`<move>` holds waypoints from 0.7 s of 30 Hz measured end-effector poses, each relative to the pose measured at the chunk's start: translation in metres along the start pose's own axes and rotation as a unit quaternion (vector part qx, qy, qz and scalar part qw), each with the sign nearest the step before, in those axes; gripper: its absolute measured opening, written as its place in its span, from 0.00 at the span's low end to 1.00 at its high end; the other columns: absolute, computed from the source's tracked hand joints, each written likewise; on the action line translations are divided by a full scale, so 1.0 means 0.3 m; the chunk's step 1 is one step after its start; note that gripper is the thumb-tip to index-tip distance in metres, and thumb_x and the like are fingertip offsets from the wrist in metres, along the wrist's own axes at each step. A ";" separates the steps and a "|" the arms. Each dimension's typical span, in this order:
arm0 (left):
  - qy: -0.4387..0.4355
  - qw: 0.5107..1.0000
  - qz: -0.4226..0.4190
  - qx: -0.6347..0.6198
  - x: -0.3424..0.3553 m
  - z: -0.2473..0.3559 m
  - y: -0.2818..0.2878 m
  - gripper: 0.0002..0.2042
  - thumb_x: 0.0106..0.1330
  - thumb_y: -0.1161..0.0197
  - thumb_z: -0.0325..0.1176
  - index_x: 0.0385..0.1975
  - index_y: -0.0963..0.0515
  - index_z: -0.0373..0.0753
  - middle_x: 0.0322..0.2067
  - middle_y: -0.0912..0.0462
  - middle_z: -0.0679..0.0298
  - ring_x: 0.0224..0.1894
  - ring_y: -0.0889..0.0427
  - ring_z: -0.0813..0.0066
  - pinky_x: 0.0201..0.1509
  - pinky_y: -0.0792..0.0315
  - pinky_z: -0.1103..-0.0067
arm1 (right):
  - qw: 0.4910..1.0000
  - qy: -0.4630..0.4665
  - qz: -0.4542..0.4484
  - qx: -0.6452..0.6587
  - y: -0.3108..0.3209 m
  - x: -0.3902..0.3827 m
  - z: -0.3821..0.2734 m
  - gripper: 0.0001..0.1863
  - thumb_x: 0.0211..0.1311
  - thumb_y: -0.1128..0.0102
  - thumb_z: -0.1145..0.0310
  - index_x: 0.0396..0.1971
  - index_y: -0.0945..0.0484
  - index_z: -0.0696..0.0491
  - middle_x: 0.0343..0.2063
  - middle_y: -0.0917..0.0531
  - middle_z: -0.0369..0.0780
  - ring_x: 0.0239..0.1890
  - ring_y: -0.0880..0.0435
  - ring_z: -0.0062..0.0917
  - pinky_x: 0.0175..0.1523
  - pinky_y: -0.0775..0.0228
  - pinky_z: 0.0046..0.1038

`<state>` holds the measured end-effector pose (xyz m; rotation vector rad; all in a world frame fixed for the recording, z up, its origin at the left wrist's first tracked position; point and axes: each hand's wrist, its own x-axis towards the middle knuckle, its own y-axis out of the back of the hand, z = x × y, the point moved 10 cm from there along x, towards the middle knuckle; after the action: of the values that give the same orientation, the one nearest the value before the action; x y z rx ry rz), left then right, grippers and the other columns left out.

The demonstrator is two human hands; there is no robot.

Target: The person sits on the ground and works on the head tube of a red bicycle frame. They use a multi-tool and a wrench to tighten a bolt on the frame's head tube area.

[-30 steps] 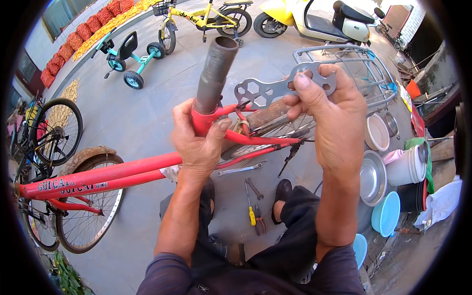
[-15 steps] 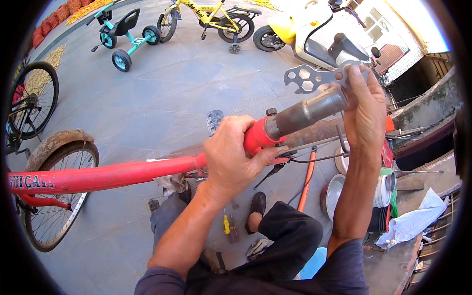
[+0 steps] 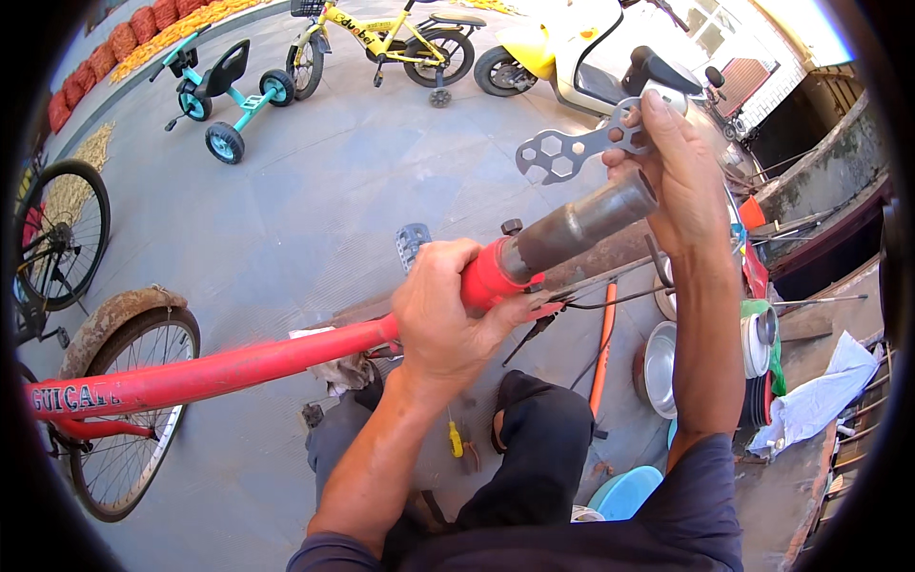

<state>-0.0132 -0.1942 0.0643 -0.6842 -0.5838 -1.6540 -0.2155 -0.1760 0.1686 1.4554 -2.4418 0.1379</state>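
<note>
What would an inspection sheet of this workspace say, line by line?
Surface: grey paved floor
Job's things: red bicycle frame, metal tube projecting from it, flat multi-hole wrench
Clutter: yellow-handled screwdriver, blue basin, metal basin, orange pole
Hands: left hand grips the frame by the tube; right hand holds the wrench in its fingers
Cables: thin dark strand below the tube, possibly a cable
Surroundings: teal tricycle, yellow bicycle, scooter
</note>
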 end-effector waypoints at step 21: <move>0.010 0.999 0.043 -0.013 -0.011 0.010 0.009 0.30 0.55 0.38 0.49 0.47 0.41 0.35 0.31 0.23 0.56 0.36 0.21 0.67 0.46 0.29 0.73 | 0.976 -0.020 -0.218 -0.003 -0.043 -0.055 -0.023 0.09 0.61 0.51 0.69 0.32 0.28 0.61 0.22 0.23 0.38 0.21 0.24 0.16 0.29 0.29 0.17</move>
<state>-0.0099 -0.1902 0.0640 -0.7025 -0.5124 -1.5899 -0.1956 -0.1665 0.1692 1.9648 -2.0835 0.0062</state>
